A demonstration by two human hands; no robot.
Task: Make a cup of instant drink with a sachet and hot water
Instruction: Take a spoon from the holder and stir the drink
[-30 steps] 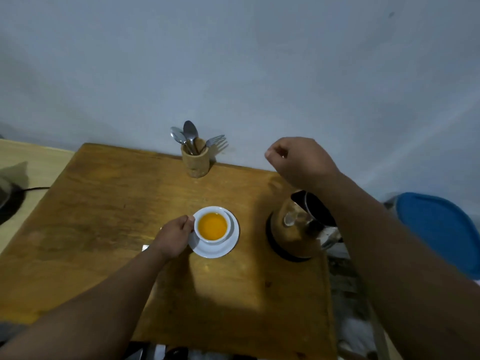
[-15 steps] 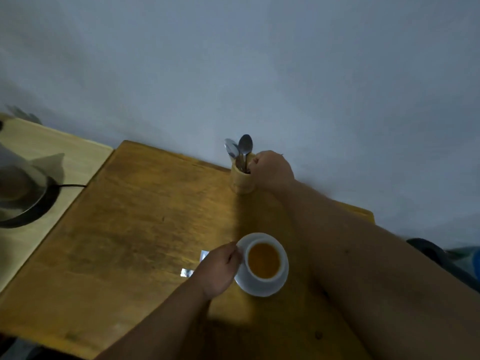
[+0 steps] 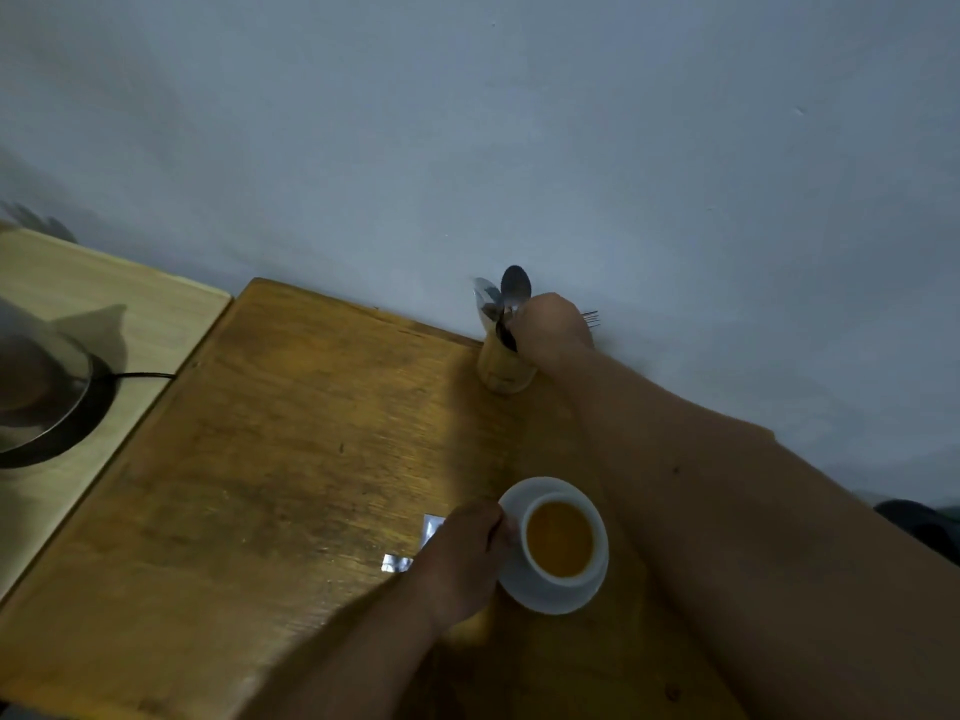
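Cup of orange drink is sitting on a white saucer near the front right of the wooden desk, under a grey wall. The right hand is covering the top of the wooden cutlery holder; its fingers are hidden, so their grip is unclear. Two spoons are sticking out. The left hand is pinching the cup's side, hiding most of a torn sachet. A kettle is being cut off at left.

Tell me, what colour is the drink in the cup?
Orange, in the white cup, seen from the head camera.
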